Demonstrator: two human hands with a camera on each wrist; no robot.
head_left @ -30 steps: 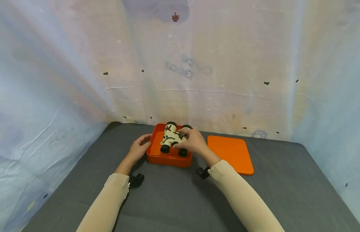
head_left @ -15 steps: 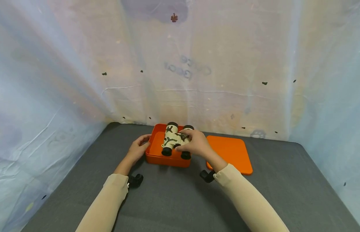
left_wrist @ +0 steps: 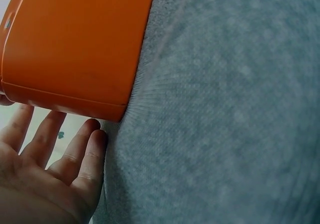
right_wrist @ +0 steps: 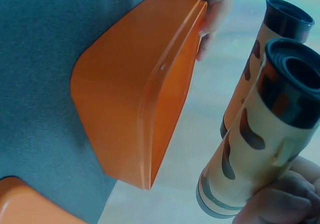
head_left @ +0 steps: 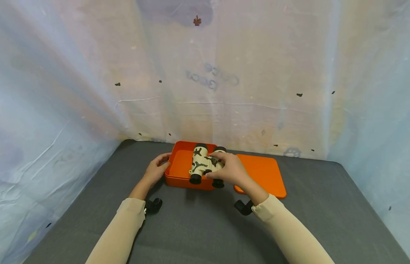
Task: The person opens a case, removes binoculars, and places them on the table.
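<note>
In the head view a pair of toy binoculars [head_left: 200, 163], cream with dark camouflage patches and black ends, hangs tilted over the right part of an orange box [head_left: 178, 182]. My right hand [head_left: 232, 169] grips them by the right barrel, thumb on the near side and fingers over the top. Both barrels and a fingertip show in the right wrist view, apart from the box rim. At the box's left side rests my left hand [head_left: 156, 169]. Its loosely extended fingers [left_wrist: 85, 159] touch the outer wall in the left wrist view.
An orange lid [head_left: 262, 174] lies flat on the grey table [head_left: 198, 231], right of the box and partly behind the right wrist. A patterned curtain [head_left: 244, 73] hangs behind and beside the table. Each wrist carries a black camera mount [head_left: 154, 206].
My right hand has lifted the binoculars and drawn them rightward and toward me, from inside the box to above its right edge. The left hand has stayed at the box's left side.
</note>
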